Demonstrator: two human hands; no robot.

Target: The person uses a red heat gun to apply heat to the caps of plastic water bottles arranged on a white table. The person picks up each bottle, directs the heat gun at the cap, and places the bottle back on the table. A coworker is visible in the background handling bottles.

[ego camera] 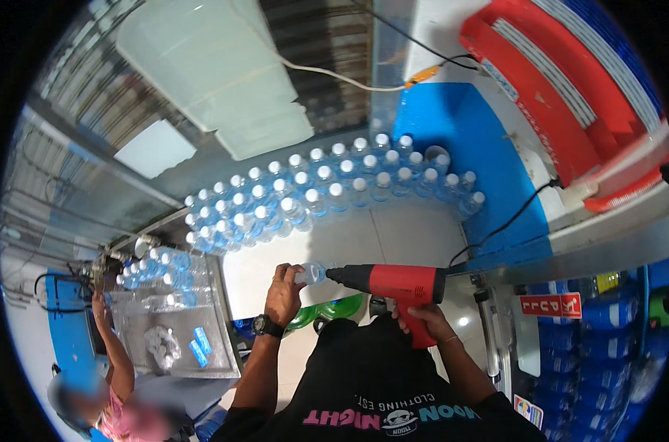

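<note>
My left hand [285, 295] grips a clear plastic bottle [313, 273] by one end, above the front part of a white tiled counter [345, 243]. A red and black heat gun [392, 282] is in my right hand [427, 323], its fingers around the handle. The black nozzle points left and ends close to the bottle; whether they touch I cannot tell. Behind both hands stand long curved rows of filled water bottles [337, 193] with white caps.
At left, a person's arm [118, 353] reaches over a metal sink [190, 370] holding more bottles [171, 279], blue label packs [200, 347] and a clear plastic bag [163, 347]. A black cord [505, 224] runs right of the counter. Blue water jugs [608, 342] are stacked at right.
</note>
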